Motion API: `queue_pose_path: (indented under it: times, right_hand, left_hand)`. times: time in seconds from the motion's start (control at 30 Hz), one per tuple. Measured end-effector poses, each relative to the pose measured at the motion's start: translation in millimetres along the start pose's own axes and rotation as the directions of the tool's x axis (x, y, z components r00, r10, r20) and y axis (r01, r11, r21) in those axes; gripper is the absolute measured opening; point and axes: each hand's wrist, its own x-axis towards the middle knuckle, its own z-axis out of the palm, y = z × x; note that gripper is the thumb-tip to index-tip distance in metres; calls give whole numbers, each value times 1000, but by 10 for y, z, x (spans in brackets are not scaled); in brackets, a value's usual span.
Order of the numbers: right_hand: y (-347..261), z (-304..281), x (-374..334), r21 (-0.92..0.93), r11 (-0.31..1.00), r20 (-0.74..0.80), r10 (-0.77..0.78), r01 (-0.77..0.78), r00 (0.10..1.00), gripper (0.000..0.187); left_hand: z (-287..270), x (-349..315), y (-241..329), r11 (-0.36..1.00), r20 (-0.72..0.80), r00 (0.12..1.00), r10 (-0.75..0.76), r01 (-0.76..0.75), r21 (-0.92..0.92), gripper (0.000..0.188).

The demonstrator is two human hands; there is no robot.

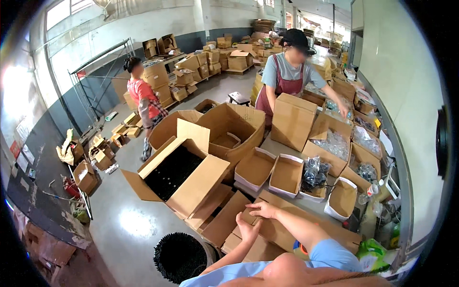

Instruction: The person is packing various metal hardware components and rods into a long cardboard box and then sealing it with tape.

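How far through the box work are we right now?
Looks early. Done: two small open trays stand formed but unfilled on the table. In hand: the left hand and right hand rest on a flat cardboard sheet, not yet folded. Left: a bigger open carton holds dark parts.

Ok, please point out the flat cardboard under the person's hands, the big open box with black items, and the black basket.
flat cardboard (277,229), head view, bare middle panel.
big open box (198,184), head view, right flap.
black basket (180,256), head view, ribbed top.
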Motion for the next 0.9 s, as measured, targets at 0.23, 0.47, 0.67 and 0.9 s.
queue_pose_path:
  times: [0.23, 0.47, 0.67, 0.9]
  right_hand:
    - [231, 50, 49, -566, 816, -28, -156, 113, 987, 32]
    - [48, 89, 66, -697, 707, -109, 60, -119, 992, 66]
    - [-128, 95, -3, -707, 673, -182, 124, -217, 975, 73]
    - [177, 80, 206, -548, 760, -246, 254, -350, 935, 64]
  left_hand:
    - [11, -4, 34, 996, 101, 994, -52, 44, 80, 71]
    - [-24, 190, -154, 890, 177, 974, -140, 45, 455, 44]
    - [53, 263, 30, 879, 398, 896, -195, -21, 477, 41]
    - [95, 297, -70, 890, 485, 854, -187, -61, 451, 40]
